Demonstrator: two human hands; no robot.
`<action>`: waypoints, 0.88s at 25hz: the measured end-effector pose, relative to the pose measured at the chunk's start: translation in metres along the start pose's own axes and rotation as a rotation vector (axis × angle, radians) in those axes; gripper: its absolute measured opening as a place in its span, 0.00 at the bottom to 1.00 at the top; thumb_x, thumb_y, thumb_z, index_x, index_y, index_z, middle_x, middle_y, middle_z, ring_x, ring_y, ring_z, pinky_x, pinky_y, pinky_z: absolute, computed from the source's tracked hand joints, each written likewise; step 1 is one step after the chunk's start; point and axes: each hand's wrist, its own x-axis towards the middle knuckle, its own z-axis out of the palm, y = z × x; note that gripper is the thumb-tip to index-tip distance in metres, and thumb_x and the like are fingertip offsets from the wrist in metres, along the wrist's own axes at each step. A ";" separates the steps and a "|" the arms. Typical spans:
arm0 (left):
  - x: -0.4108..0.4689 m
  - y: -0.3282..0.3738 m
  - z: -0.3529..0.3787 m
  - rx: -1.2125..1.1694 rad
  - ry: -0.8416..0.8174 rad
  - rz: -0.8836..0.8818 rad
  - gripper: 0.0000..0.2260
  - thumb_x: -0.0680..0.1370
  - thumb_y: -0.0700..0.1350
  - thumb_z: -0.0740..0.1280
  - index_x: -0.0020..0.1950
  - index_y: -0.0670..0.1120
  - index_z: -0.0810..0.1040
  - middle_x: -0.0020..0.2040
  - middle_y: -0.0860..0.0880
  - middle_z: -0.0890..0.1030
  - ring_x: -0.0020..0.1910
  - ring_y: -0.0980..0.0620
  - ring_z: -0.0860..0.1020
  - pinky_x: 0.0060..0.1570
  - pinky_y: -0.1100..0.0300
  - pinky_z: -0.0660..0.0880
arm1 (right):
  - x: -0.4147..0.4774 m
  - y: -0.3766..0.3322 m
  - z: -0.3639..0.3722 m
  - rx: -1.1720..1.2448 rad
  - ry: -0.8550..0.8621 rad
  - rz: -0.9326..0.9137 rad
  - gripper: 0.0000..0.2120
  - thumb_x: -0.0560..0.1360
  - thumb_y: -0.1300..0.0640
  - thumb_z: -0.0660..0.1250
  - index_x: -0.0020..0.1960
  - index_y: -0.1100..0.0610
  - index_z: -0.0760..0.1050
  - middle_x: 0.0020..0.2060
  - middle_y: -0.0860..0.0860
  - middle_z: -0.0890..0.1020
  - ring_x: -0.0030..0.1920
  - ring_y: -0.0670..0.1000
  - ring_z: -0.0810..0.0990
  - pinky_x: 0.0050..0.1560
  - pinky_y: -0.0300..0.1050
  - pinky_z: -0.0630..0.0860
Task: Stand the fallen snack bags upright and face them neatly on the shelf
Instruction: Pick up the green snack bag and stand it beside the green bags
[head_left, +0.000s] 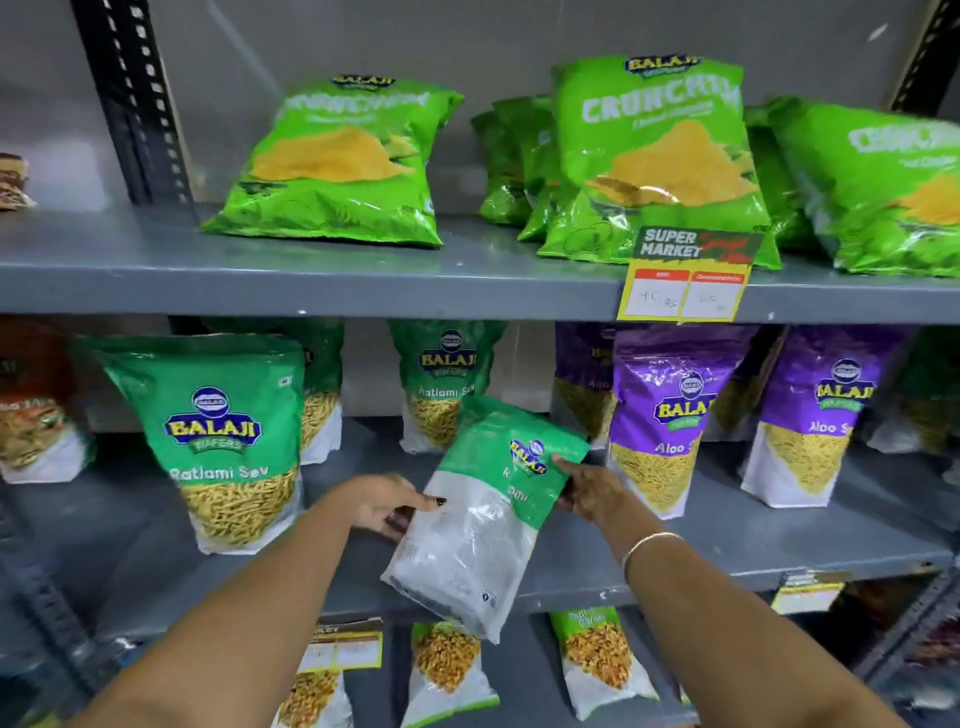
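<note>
A green-and-white Ratlami Sev bag (480, 519) is tilted, back side toward me, over the front of the middle shelf (779, 551). My left hand (392, 506) grips its left edge and my right hand (589, 491) grips its upper right edge. Another green Ratlami Sev bag (218, 436) stands upright to the left, and one more (444, 384) stands behind the held bag. Two purple Aloo Sev bags (670, 415) (821, 415) stand upright to the right.
On the top shelf (311, 280), bright green Crunchem bags (337, 161) (660, 156) (893, 182) lean back. A yellow price tag (683, 291) hangs from the top shelf's edge. Smaller snack bags (447, 670) stand on the shelf below. A black upright post (137, 98) is at left.
</note>
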 end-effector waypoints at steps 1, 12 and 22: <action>-0.005 0.005 -0.002 0.020 0.008 0.022 0.05 0.74 0.41 0.69 0.41 0.44 0.75 0.39 0.48 0.79 0.36 0.54 0.76 0.38 0.60 0.79 | -0.004 -0.010 0.004 -0.010 -0.031 -0.020 0.09 0.76 0.69 0.60 0.40 0.61 0.74 0.20 0.51 0.82 0.20 0.47 0.81 0.19 0.42 0.78; 0.001 0.016 -0.003 0.116 0.472 0.356 0.20 0.65 0.33 0.76 0.56 0.33 0.78 0.52 0.41 0.82 0.48 0.51 0.77 0.48 0.60 0.74 | -0.020 -0.072 0.073 -0.241 -0.097 -0.435 0.08 0.71 0.75 0.64 0.43 0.64 0.76 0.25 0.46 0.83 0.21 0.40 0.80 0.22 0.36 0.78; 0.002 0.001 0.008 -0.028 0.310 0.237 0.22 0.72 0.31 0.69 0.65 0.37 0.71 0.60 0.44 0.77 0.54 0.52 0.72 0.46 0.61 0.69 | 0.001 -0.014 0.043 -0.816 -0.144 0.056 0.11 0.69 0.63 0.73 0.35 0.59 0.70 0.27 0.53 0.73 0.24 0.48 0.71 0.25 0.37 0.67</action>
